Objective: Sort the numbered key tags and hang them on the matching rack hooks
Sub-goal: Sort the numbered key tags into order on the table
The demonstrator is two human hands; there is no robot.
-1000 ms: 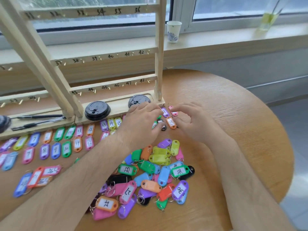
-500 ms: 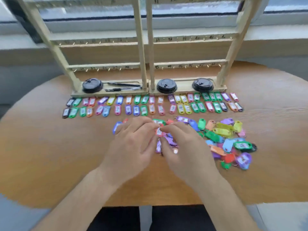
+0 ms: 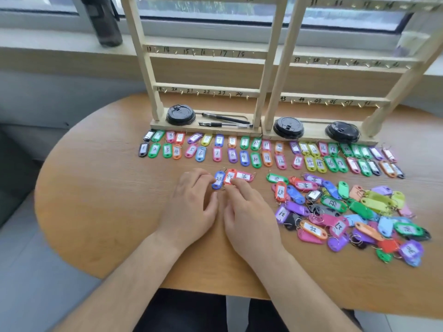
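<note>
As left grip [image 3: 189, 207] touches, blue tag [image 3: 218, 180] alongside

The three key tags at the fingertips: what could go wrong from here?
1. The blue tag, red tag and pink tag lie crowded together; lifting one might drag a neighbour.
2. The unsorted pile lies near the right hand; a careless sweep could scatter it into the sorted rows.
3. The handwritten numbers are hard to read; a misread tag would land on a wrong rack hook.

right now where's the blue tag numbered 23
Head view, centre of the table: the blue tag lies at the fingertips of the left hand, beside a red tag, nearer than the sorted rows.
</note>
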